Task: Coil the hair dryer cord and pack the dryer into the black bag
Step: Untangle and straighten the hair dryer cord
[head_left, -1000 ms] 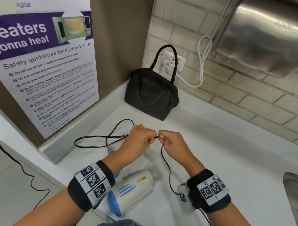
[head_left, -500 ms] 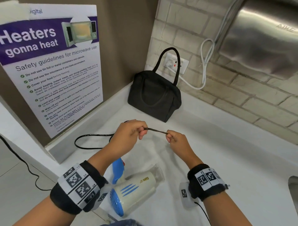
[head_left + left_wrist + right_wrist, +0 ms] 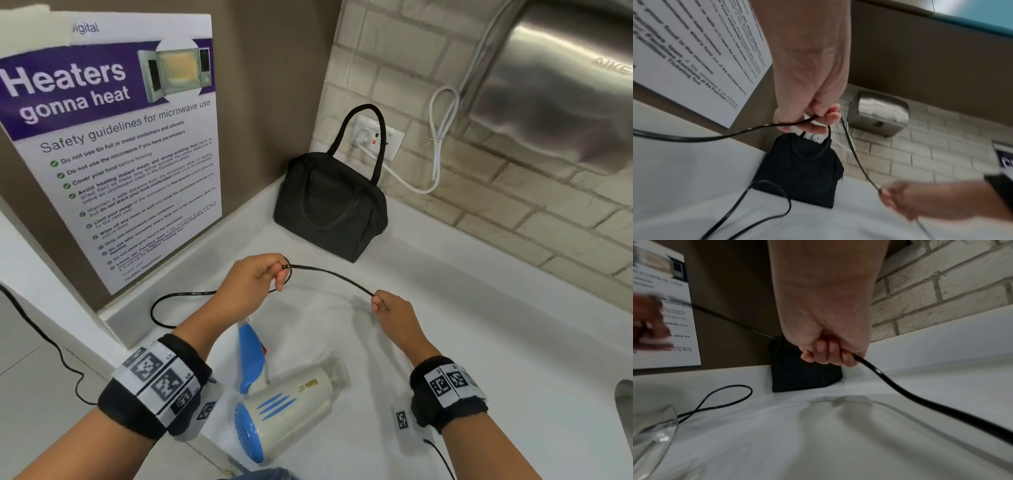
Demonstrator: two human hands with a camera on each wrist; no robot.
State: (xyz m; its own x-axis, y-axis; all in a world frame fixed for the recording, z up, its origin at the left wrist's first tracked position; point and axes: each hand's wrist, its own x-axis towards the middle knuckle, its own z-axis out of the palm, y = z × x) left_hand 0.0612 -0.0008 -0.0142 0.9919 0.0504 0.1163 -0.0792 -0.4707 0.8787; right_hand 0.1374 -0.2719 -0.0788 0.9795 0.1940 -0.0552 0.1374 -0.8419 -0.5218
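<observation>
A cream and blue hair dryer [image 3: 287, 401] lies on its side on the white counter [image 3: 496, 342], near the front edge. Its thin black cord [image 3: 329, 272] stretches in the air between my two hands. My left hand [image 3: 270, 274] pinches the cord, which shows in the left wrist view as the cord [image 3: 756, 128] running through the left hand [image 3: 813, 116]. My right hand [image 3: 380, 305] grips it with curled fingers, seen as the right hand [image 3: 828, 353] around the cord [image 3: 900, 389]. The black bag [image 3: 329, 212] stands upright in the back corner, beyond both hands.
Slack cord [image 3: 178, 298] loops on the counter left of my left hand. A poster [image 3: 113, 144] covers the left wall. A wall socket [image 3: 376, 137] with a white cable and a steel hand dryer [image 3: 555, 82] hang on the brick wall. A sink edge [image 3: 623, 401] is at right.
My hands, together on the cord a second ago, have drawn apart. The left has risen and the right has moved right, with a longer span of cord between them.
</observation>
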